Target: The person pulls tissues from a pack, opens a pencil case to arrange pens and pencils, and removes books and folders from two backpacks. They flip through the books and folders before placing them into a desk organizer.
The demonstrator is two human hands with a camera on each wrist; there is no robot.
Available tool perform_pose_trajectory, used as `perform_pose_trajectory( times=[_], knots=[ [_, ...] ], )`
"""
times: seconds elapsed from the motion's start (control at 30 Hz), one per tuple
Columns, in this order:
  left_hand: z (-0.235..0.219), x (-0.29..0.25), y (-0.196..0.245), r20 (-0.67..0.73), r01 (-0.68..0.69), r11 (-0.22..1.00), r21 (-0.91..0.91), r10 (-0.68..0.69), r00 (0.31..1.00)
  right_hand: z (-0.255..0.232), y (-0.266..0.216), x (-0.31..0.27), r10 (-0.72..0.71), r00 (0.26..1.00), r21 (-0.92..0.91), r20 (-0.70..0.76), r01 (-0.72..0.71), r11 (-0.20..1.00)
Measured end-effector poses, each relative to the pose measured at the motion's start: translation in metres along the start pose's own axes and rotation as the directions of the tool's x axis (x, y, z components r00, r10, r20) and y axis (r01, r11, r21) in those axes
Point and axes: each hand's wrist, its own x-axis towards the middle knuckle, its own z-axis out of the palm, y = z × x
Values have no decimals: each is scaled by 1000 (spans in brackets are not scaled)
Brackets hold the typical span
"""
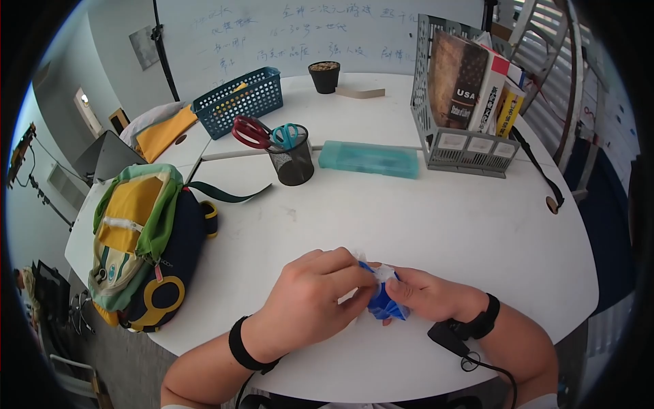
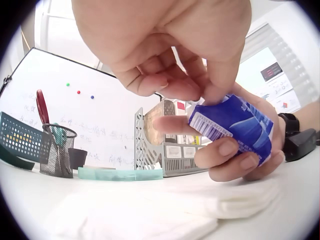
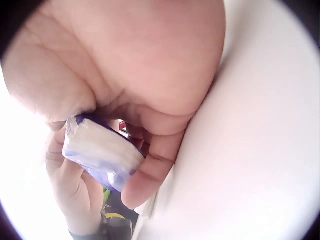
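"So, where does the small blue-and-white soft plastic packet sit?"

"Between both hands, just above the white tabletop, near its front edge and a bit right of the middle."

"And the hands?"

"They meet at it. The right hand is clamped round the packet's body, while the left hand pinches at its crumpled end. I'd judge the step in hand to be working at the wrapper there."

"What does the next move call for?"

"Steady support from the right hand, I'd say, without squashing the soft body, and a small, controlled pull from the left. Too hard a tug could tear the thin film crookedly."

"Does each view add something?"

"Yes. The left wrist view shows a striped barcode panel; I can't make that out from the head. The right wrist view gives white, layered-looking contents under cloudy film."

"And the head view?"

"It alone takes in the whole multicoloured fabric backpack by the tabletop's left edge. Beyond the packet it also has the flat turquoise case, and the grey plastic crate toward the far right corner, though the left wrist view catches those two as well."
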Motion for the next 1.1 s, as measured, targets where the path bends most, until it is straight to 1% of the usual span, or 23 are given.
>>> perform_pose_trajectory(
  times=[0.13, 0.2, 0.23, 0.3, 0.33, 0.4, 0.5, 0.57, 0.6, 0.63, 0.7, 0.73, 0.77, 0.8, 0.83, 0.87, 0.9, 0.93, 0.97, 1.0, 1.03, 1.07, 1.1],
  knots=[
    [1, 1, 0, -7, 22, 1000, -7, -22, 1000, 5, 0, 0, -45, 999, -82, 4, 45, 996],
    [-1, 1, -2, 3, -76, 997, 2, 76, 997, 7, 0, 0, -47, 999, -87, -10, 46, 995],
    [0, 2, -3, 4, -76, 997, 3, 76, 997, 8, 1, 2, -63, 997, -73, -39, 60, 996],
    [3, 3, -5, -56, -207, 971, 117, 215, 975, 8, 1, 4, -77, 995, -60, -68, 73, 996],
    [3, 2, -5, -56, -206, 972, 117, 213, 975, 8, 0, 5, -65, 994, -51, -83, 61, 997],
    [3, -1, -5, 30, -158, 983, 95, 156, 987, 8, -1, 5, -53, 994, -42, -97, 49, 998],
    [2, 2, -3, -14, -132, 990, 44, 133, 991, 7, -2, 5, -40, 994, -21, -103, 38, 999],
    [0, 1, -2, -17, -81, 996, 38, 82, 997, 4, -1, 7, -103, 990, -170, -92, 87, 982],
    [-2, 1, -2, -19, -31, 999, 30, 31, 999, 4, -2, 7, -104, 990, -169, -91, 87, 982],
    [-4, 0, -2, -20, -30, 999, 31, 31, 999, 5, -3, 7, -68, 995, -143, -76, 56, 988],
    [-11, 0, -5, -37, 89, 996, -6, -89, 995, 6, -5, 6, -30, 998, -117, -61, 23, 993],
    [-17, 1, -6, -36, 90, 996, -7, -90, 995, 7, -7, 5, -14, 995, -44, -102, 10, 999],
    [-25, 5, -8, -114, 80, 995, -59, -87, 990, 8, -7, 5, 4, 990, 28, -143, 0, 1000],
    [-34, 9, -10, -191, 65, 992, -111, -85, 978, 7, -7, 5, 3, 989, 28, -145, 1, 1000],
    [-43, 9, -13, -191, 129, 957, -258, -181, 965, 5, -7, 6, 10, 984, 104, -176, 8, 995],
    [-52, 7, -19, -106, 202, 916, -347, -253, 962, 3, -6, 6, 22, 978, 181, -205, 16, 983],
    [-60, 7, -22, 35, 271, 908, -320, -275, 961, 1, -4, 6, 23, 978, 182, -208, 16, 983],
    [-64, 7, -23, 172, 335, 899, -284, -296, 940, -1, -3, 7, -6, 982, 268, -188, 57, 962],
    [-56, 6, -25, 236, 324, 892, -314, -258, 937, -4, -1, 7, -35, 985, 352, -169, 94, 931],
    [-47, 5, -27, 298, 317, 884, -343, -218, 929, -8, 2, 8, -32, 985, 351, -169, 91, 932],
    [-45, 10, -21, 387, 334, 893, -301, -206, 899, -12, 7, 9, -55, 990, 335, -130, 96, 937],
    [-37, 7, -23, 386, 273, 921, -278, -153, 910, -15, 10, 10, -79, 993, 319, -91, 104, 942],
    [-33, 4, -24, 319, 178, 976, -125, -131, 939, -16, 12, 11, -82, 992, 319, -93, 107, 942]
  ],
)
